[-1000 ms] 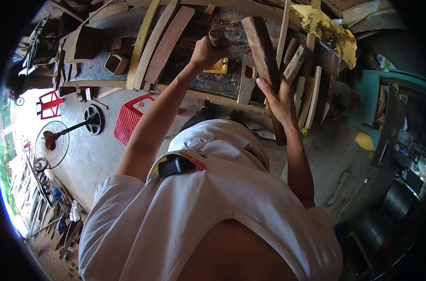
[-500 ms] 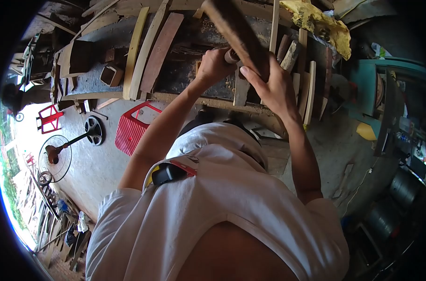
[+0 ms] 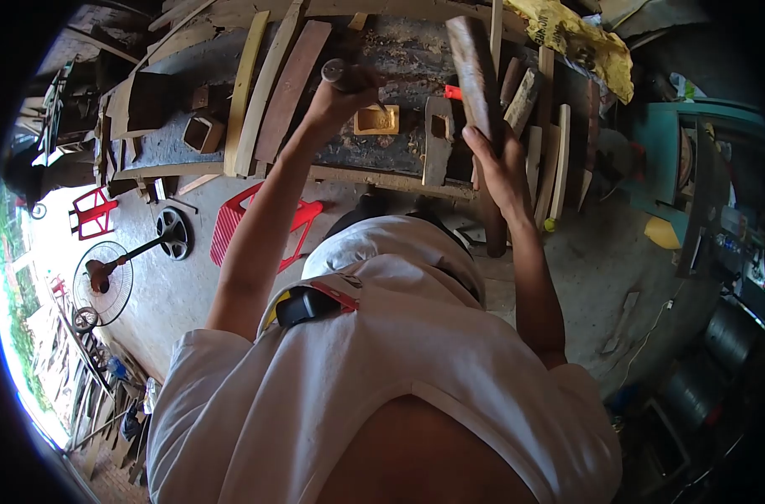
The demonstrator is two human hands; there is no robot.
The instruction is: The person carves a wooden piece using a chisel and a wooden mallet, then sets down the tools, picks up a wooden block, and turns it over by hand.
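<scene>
My left hand [image 3: 333, 102] is closed round a chisel [image 3: 340, 73]. Its round handle end sticks up from my fist, and its thin blade slants down toward a small hollowed wooden block [image 3: 376, 121] on the workbench. Whether the blade tip touches the block I cannot tell. In my right hand [image 3: 504, 164] is a thick wooden club [image 3: 473, 63], gripped near its lower end, its other end pointing up and away over the bench. Between the hands lies a wooden piece with a square hole [image 3: 438, 139]. A red object [image 3: 453, 91] pokes out beside the club.
Long boards [image 3: 291, 92] lie across the dark workbench [image 3: 168, 151] on the left. More wood strips [image 3: 557, 164] and a yellow sack [image 3: 571, 38] are on the right. A red plastic stool [image 3: 302, 220] and a standing fan [image 3: 101, 273] are on the floor at left.
My left hand has moved left with the chisel, uncovering the hollowed block. The club has swung from leaning left to nearly upright in view, away from the chisel.
</scene>
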